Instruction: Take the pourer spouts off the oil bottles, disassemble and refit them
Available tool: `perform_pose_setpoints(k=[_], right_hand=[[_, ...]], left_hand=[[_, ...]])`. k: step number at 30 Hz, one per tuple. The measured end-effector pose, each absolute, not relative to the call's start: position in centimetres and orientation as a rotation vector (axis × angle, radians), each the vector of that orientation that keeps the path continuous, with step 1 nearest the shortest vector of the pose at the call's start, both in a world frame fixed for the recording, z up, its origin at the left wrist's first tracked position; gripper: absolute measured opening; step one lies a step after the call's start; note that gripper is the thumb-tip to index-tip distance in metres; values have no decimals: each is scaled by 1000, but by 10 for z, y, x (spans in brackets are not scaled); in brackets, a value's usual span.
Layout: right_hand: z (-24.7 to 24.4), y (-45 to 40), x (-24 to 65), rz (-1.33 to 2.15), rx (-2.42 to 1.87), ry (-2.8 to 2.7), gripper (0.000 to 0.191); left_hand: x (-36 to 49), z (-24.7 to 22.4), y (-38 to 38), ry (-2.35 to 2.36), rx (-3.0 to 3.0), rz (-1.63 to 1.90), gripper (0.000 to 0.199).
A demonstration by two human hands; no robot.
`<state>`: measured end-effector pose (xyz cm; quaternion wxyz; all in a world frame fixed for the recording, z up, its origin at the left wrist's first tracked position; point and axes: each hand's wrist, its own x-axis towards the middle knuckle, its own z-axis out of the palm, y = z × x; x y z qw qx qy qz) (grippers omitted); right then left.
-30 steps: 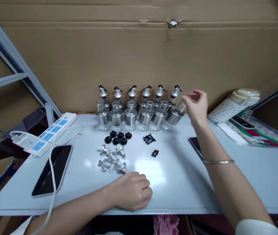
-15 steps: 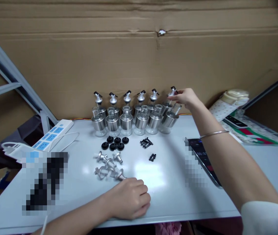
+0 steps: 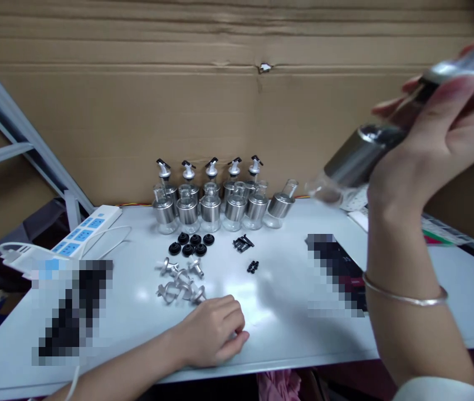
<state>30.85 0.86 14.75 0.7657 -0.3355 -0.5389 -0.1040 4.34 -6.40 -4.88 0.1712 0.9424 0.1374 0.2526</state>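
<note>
My right hand (image 3: 437, 122) is raised at the upper right, its fingers wrapped round the neck of a glass bottle with a metal band (image 3: 356, 159). The bottle is tilted and blurred. My left hand (image 3: 215, 331) rests curled on the table's front part; whatever its fingers hold, if anything, is hidden. Several bottles with pourers (image 3: 211, 167) stand at the back, behind a row of bottles without pourers (image 3: 210, 210). Black round caps (image 3: 195, 240), silver pourer parts (image 3: 181, 278), black levers (image 3: 243, 243) and tiny black pieces (image 3: 252, 267) lie before them.
A white power strip (image 3: 88, 228) with cables lies at the left, near a pixelated dark object (image 3: 76, 306). At the right is a dark phone (image 3: 341, 267), partly pixelated. Cardboard (image 3: 136, 111) stands behind the table (image 3: 287, 334), with a metal frame (image 3: 15, 117) at the left.
My right hand has lifted the rightmost back bottle off the table and brought it up and right, close to the camera. My left hand's fingers have loosened slightly.
</note>
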Motion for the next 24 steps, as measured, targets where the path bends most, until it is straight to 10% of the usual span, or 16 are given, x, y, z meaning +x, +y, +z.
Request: perform_pose_setpoints(k=[12, 24], right_hand=[[15, -59, 196, 748, -663, -1367, 29], [22, -74, 182, 594, -885, -1737, 13]], left_hand=[[41, -57, -66, 589, 1769, 1033, 91], [55, -34, -64, 760, 1650, 773, 45]])
